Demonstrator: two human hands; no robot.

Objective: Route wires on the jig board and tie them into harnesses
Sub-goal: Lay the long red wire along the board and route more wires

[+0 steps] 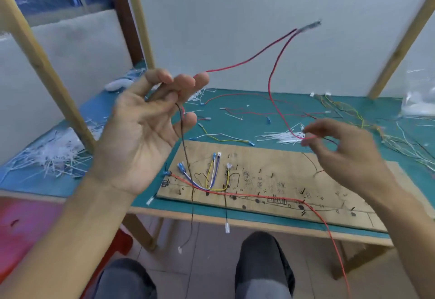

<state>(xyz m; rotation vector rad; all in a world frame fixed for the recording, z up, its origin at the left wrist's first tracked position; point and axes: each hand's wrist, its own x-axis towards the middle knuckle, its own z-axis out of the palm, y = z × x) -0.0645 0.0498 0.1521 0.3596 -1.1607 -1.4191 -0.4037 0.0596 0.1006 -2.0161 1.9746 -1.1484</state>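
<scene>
Jig board on a teal-matted table, white wall behind.
Left hand and right hand pinch one red wire; cable ties litter the mat.

Red wire loops high in the air at 12 o'clock, so you can't reach straight across. Black wire dangles over the jig board at its 9 o'clock end, where routed wires crowd the pegs. The board's 3 o'clock half is open, short pegs only. Desk beyond: loose wires, tie bundle. Wooden posts fence 10 and 2 o'clock.
</scene>
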